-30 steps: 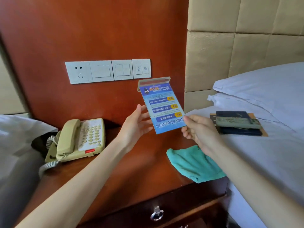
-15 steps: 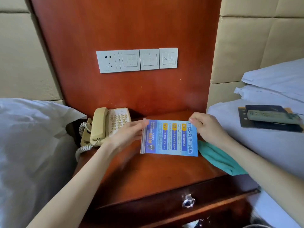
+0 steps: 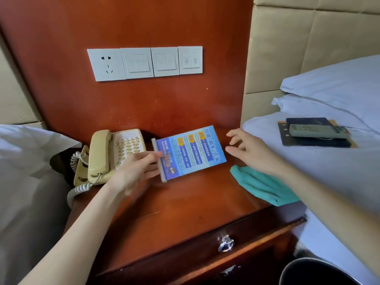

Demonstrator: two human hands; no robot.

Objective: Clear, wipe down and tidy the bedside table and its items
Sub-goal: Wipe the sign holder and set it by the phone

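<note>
Desk (image 3: 185, 204): the bedside desk carries three things along its back edge and right side; its front half shows bare wood, and whether it has been wiped I cannot tell.
Phone (image 3: 111, 155): sits at the back left corner, handset on its cradle, coiled cord hanging off the left edge.
Left hand (image 3: 133, 169): fingers straight, tips touching the clear base strip at the left end of the sign; it grips nothing.
Sign (image 3: 189, 152): blue printed card in a clear stand, lying tilted near the back edge, between the phone and the cloth, with its base toward the phone.
Right hand (image 3: 248, 149): fingers spread and relaxed, just beside the sign's right end and apart from it, holding nothing.
Cloth (image 3: 261, 186): teal rag bunched at the right edge of the desk, partly under the right forearm.
Bed (image 3: 308, 171): to the right of the desk; a remote (image 3: 316, 131) rests on a dark folder (image 3: 314, 140) on the sheet.
Done so far: as I judge it, some items have been cleared onto the bed and the sign is back on the desk.
Left to do: probably stand or square up the sign, return the remote and folder, and take the cloth away.
</note>
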